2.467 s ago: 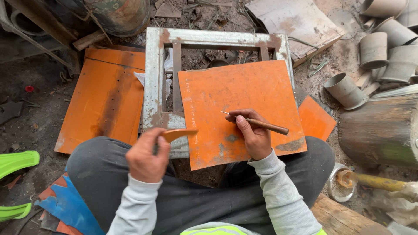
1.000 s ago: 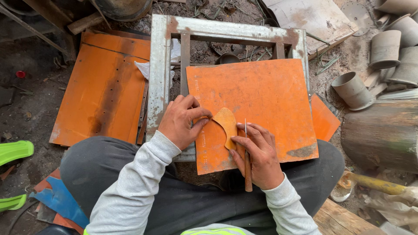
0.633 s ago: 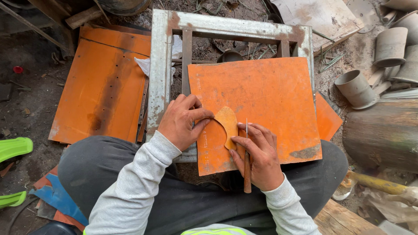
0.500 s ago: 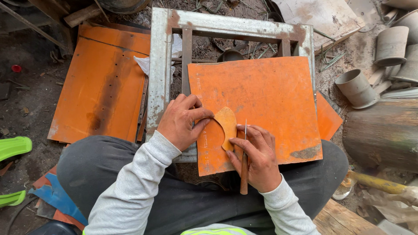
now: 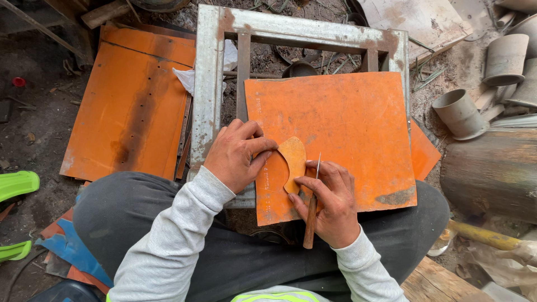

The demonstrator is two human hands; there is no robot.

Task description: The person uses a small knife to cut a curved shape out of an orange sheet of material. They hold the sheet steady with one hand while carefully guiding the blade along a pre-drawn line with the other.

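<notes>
1. The left hand (image 5: 238, 154) presses a small curved orange template (image 5: 293, 165) flat on the large orange metal sheet (image 5: 341, 134), fingers closed down on the template's upper left edge. The sheet rests on a rusty grey metal frame (image 5: 210, 84) over the person's lap.

2. The right hand (image 5: 330, 204) has its grip closed around a wooden-handled scriber (image 5: 311, 207), thumb and forefinger pinching it low, the thin metal point standing just beside the template's right edge.

3. To trace well, I judge that the left hand should keep firm, even pressure so the template cannot slide, with fingertips kept back from the edge being followed.

4. The scriber point ought to ride tight against the template's edge, leaning slightly away from it, and travel in one steady pull; a wobble would give a doubled line.

5. The sheet overhangs the frame at its near edge, so heavy pressure there could tip or flex it.

6. Against the picture half a second earlier, little differs: both hands sit in the same places, the template has not shifted, and the scriber stays upright at the right edge.

7. A second orange sheet (image 5: 131, 106) lies on the ground to the left; grey pipe sections (image 5: 458, 112) lie to the right.
</notes>
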